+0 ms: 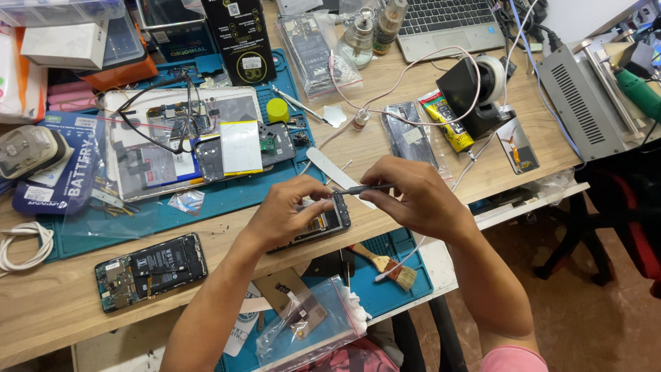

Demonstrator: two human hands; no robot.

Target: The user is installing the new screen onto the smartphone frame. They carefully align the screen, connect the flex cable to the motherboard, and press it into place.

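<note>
Right hand (413, 196) fingertips pinch a thin dark screwdriver (361, 189) held level; left hand (286, 210) fingers close on its tip end, thumb and forefinger nearly shut; opened phone (323, 224) lies just under the left fingers on the wooden table (62, 289); white pry tool (330, 169) just behind; small brush (385, 265) nearer the person; second opened phone (151, 271) well left.

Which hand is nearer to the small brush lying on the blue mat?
Right. The right hand hovers just above and right of the brush, holding a thin tool; the left hand sits farther left, gripping the opened phone.
</note>
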